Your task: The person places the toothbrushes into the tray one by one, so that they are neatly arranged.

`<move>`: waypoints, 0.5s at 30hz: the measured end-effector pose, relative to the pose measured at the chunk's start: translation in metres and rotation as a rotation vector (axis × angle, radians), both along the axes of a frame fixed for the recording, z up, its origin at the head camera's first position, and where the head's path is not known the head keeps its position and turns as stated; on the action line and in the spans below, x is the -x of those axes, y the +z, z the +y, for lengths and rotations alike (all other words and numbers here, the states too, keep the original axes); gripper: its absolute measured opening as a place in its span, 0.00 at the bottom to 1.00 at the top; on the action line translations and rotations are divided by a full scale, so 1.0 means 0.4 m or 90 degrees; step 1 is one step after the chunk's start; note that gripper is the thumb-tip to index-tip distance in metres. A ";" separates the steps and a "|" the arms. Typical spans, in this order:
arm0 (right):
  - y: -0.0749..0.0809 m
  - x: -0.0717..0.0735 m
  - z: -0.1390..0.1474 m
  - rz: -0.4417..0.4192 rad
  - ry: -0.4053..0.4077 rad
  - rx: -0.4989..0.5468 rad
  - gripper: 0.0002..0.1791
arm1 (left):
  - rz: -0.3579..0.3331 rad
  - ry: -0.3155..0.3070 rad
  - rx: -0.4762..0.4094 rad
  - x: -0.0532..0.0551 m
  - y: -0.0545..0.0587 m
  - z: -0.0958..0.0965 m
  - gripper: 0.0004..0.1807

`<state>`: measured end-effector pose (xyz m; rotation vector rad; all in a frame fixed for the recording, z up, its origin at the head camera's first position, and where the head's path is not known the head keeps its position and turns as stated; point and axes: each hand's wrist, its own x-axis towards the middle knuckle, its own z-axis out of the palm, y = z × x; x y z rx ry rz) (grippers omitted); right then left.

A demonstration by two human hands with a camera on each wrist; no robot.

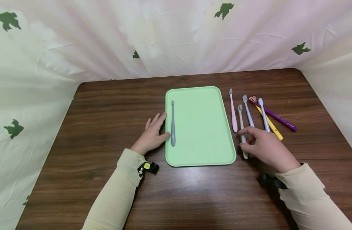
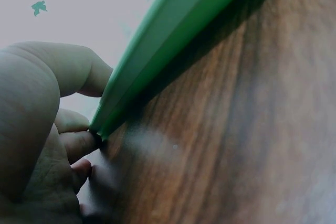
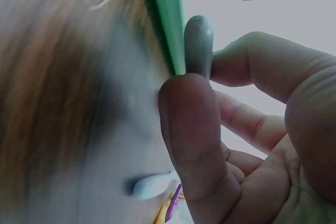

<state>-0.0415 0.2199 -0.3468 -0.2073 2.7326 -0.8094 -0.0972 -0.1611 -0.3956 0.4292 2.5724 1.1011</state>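
Note:
My left hand [image 1: 151, 134] rests at the left edge of a light green tray [image 1: 201, 127], fingers extended and thumb on the rim. In the left wrist view the thumb and fingertips touch that rim [image 2: 139, 51]. A grey toothbrush [image 1: 173, 124] lies lengthwise on the tray's left side. My right hand [image 1: 266, 148], right of the tray, pinches a pale grey toothbrush [image 1: 240, 118] by its handle between thumb and fingers, bristle head pointing away. The rounded handle end [image 3: 198, 43] shows beyond the thumb in the right wrist view.
Right of the tray lie a pink toothbrush [image 1: 233, 111], a blue one [image 1: 247, 110] and a pale lavender one [image 1: 263, 115]. The lavender one crosses a yellow toothbrush [image 1: 275, 129] and a purple one [image 1: 282, 121]. A patterned curtain [image 1: 176, 38] surrounds the wooden table [image 1: 112, 108].

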 end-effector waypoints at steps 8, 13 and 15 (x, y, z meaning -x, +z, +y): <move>0.010 0.008 -0.024 0.023 0.022 0.013 0.20 | -0.002 0.001 0.000 0.000 -0.001 0.001 0.43; 0.017 0.014 -0.044 0.025 0.027 0.019 0.19 | -0.002 0.001 -0.001 0.001 -0.003 0.001 0.43; 0.019 0.016 -0.054 0.017 0.024 0.025 0.19 | -0.002 0.001 -0.002 0.001 -0.004 0.001 0.43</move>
